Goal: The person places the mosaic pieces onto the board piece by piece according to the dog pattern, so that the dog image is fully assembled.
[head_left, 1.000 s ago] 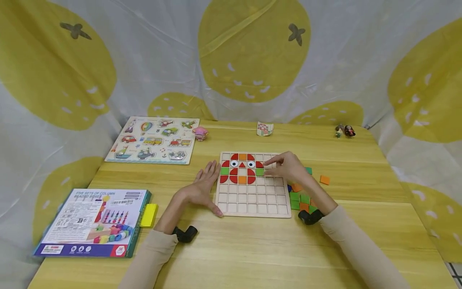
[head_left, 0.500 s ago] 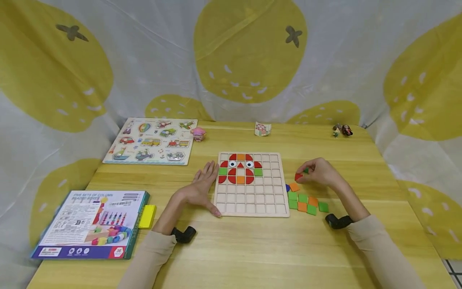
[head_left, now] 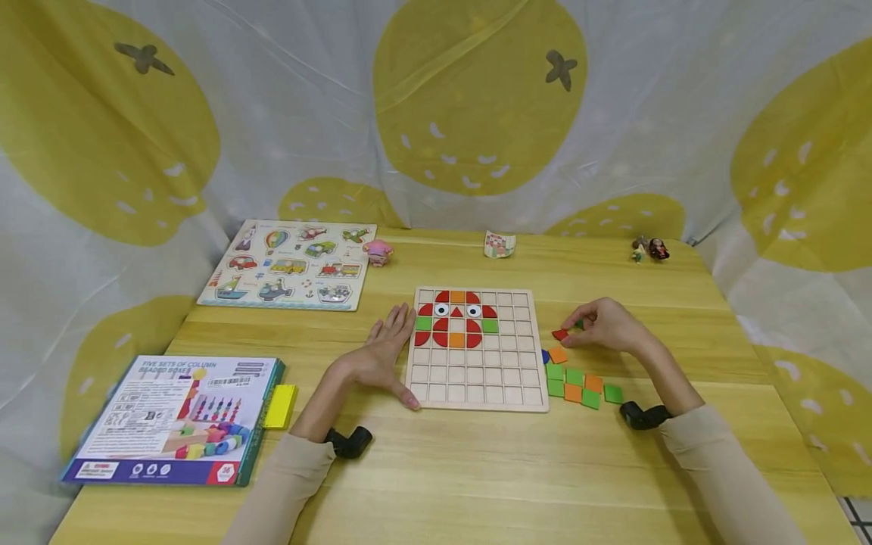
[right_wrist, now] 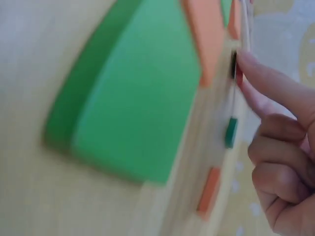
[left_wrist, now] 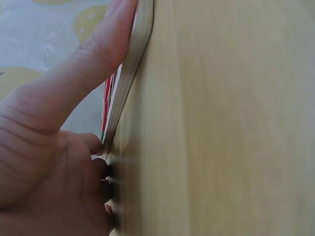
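A wooden grid board [head_left: 507,375] lies mid-table, with red, orange and green tiles and two eye tiles set in its upper left as a face. My left hand [head_left: 378,363] rests along its left edge, fingers spread, thumb at the near left corner. In the left wrist view that thumb [left_wrist: 93,59] touches the board's rim [left_wrist: 129,69]. Right of the board, my right hand [head_left: 606,327] pinches a small red tile [head_left: 560,334] between thumb and fingertip, low over the table. A dark green tile [head_left: 579,324] is partly hidden behind those fingers.
Loose green and orange tiles [head_left: 574,376] lie right of the board, a blue one [head_left: 545,356] at its edge. A picture puzzle [head_left: 286,265], pink figurine [head_left: 378,252], pattern card [head_left: 499,244] and small figures [head_left: 658,247] stand farther back. A box [head_left: 177,420] lies at left.
My right hand has left the board's tiles and moved right to the loose pieces, where it now pinches a red tile. My left hand has stayed at the board's edge.
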The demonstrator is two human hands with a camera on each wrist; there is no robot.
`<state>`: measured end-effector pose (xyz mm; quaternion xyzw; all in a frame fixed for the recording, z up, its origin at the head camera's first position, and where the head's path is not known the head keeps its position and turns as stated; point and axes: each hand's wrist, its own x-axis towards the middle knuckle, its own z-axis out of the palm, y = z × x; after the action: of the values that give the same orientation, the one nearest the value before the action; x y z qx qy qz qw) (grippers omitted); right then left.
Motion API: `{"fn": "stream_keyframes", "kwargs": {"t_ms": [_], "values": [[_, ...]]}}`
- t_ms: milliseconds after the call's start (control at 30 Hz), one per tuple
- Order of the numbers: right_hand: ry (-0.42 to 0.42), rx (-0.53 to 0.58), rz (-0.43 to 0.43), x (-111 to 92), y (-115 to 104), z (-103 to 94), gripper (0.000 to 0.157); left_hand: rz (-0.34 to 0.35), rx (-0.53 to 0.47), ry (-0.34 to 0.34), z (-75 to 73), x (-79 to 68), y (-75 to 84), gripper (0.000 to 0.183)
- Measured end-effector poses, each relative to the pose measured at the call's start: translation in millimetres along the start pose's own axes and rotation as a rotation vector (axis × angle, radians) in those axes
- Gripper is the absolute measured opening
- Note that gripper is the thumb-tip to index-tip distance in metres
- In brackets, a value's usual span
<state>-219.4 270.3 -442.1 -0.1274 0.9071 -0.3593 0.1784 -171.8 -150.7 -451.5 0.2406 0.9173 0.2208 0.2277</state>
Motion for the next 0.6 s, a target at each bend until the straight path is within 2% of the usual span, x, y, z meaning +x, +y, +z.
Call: {"fn": "stream_keyframes", "kwargs": {"t_ms": [100,233,300,433,600], "values": [[0.043,0.032,0.019,2.5,-17.4,12.7,0.028,0.008,0.009,0.004,0.2,-0.1,-0.2,0.152],[0.049,0.122,0.086,8.8,-54.1,44.7,0.027,0.004,0.016,0.003,-0.7,-1.5,0.1,0.152],[0.050,0.133,0.119,12.4,-70.0,60.3,0.027,0.003,0.019,0.002,-1.3,-1.4,0.6,0.152],[0.104,0.065,0.152,19.3,-88.0,80.1,0.028,0.001,0.025,0.000,-0.6,-0.2,1.3,0.153],[0.135,0.000,0.141,23.5,-93.9,86.7,0.030,-0.013,0.034,-0.004,0.1,0.4,0.7,0.154]]}}
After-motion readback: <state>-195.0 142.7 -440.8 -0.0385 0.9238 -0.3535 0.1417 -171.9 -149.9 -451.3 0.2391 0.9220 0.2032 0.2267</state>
